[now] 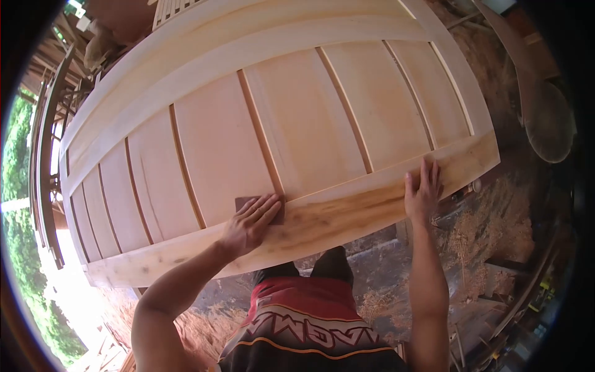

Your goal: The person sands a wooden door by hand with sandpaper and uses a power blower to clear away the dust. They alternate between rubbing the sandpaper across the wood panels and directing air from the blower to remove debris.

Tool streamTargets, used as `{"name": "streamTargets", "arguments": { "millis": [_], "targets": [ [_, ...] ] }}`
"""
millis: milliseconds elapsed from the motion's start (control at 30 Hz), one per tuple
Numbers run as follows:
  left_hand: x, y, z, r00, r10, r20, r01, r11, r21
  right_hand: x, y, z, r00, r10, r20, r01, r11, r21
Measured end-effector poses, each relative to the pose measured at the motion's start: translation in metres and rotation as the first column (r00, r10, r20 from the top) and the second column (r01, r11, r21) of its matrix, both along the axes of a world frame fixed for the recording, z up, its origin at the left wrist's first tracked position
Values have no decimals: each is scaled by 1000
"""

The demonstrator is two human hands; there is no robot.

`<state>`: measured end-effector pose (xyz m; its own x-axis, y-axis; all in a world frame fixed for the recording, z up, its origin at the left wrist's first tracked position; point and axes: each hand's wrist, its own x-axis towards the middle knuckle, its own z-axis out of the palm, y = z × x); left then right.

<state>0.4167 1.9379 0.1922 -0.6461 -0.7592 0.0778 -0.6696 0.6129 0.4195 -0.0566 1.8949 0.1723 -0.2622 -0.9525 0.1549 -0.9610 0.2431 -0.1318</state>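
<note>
A large pale wooden panel [396, 192], with several recessed sections between dark grooves, lies across the view. My left hand [248, 224] presses a brown sheet of sandpaper [277, 215] flat on the panel's near rail, by the lower end of a groove. The sheet sticks out past the fingers on the right and at the top. Further right, my right hand [424, 193] rests on the same rail close to its near edge, its fingers spread and nothing in it.
Shavings and dust cover the floor [477, 235] below the panel. Stacked wood pieces [52, 155] stand at the left beside a bright opening with greenery. A curved board [548, 121] is at the upper right, and slatted wood [170, 11] lies beyond the panel.
</note>
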Motion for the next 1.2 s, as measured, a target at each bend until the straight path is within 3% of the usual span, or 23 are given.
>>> {"name": "streamTargets", "arguments": {
  "millis": [67, 200, 267, 300, 367, 433, 500, 600, 700, 733, 833, 933, 1000, 1100, 1200],
  "targets": [
    [-52, -20, 7, 997, 25, -78, -27, 999, -29, 6, 2, 3, 1000, 5, 4, -5, 1000, 16],
    [-246, -90, -6, 979, -69, -192, 70, 998, -2, -11, -1, 11, 994, 72, 81, -72, 997, -1],
    [-254, -94, -6, 982, -97, -161, 99, 995, 2, -53, -9, 15, 956, 215, 200, -216, 976, -18],
    [-246, -90, -1, 986, -106, -131, 109, 994, 18, -101, -20, 2, 952, 182, 248, -157, 981, -118],
    [-190, -65, 4, 994, -57, -91, 59, 998, 19, -205, -45, 6, 974, -37, 222, 61, 993, -101],
    [-159, -42, 14, 1000, -12, 4, 12, 998, -67, -316, -73, -18, 980, -96, 174, 127, 976, -178],
    [-221, -66, 11, 998, -20, -59, 16, 998, -64, -358, -105, -8, 977, -173, 124, 182, 981, -67],
    [-366, -118, 10, 984, -51, -173, 49, 999, -15, -354, -136, -11, 950, -308, -57, 313, 945, 100],
    [-385, -138, 5, 973, -195, -122, 200, 979, 36, -359, -132, -17, 963, -267, -22, 268, 961, 60],
    [-350, -127, 19, 975, -198, -97, 205, 976, 72, -361, -132, -18, 965, -264, -10, 264, 964, 33],
    [-242, -84, -8, 981, -191, 21, 192, 980, -49, -354, -136, -13, 961, -274, -30, 275, 961, 27],
    [-356, -136, 4, 961, -275, -39, 273, 961, -44, -346, -136, -5, 958, -283, -46, 283, 959, 6],
    [-459, -179, 9, 932, -312, -183, 311, 950, -33, -347, -133, -6, 958, -282, -55, 283, 959, 11],
    [-478, -194, 1, 895, -383, -230, 393, 919, -1, -349, -133, -6, 963, -266, -29, 266, 964, 1],
    [-404, -175, -8, 901, -396, -180, 415, 906, 84, -342, -137, -2, 952, -304, -39, 304, 953, -5]
  ]
}}
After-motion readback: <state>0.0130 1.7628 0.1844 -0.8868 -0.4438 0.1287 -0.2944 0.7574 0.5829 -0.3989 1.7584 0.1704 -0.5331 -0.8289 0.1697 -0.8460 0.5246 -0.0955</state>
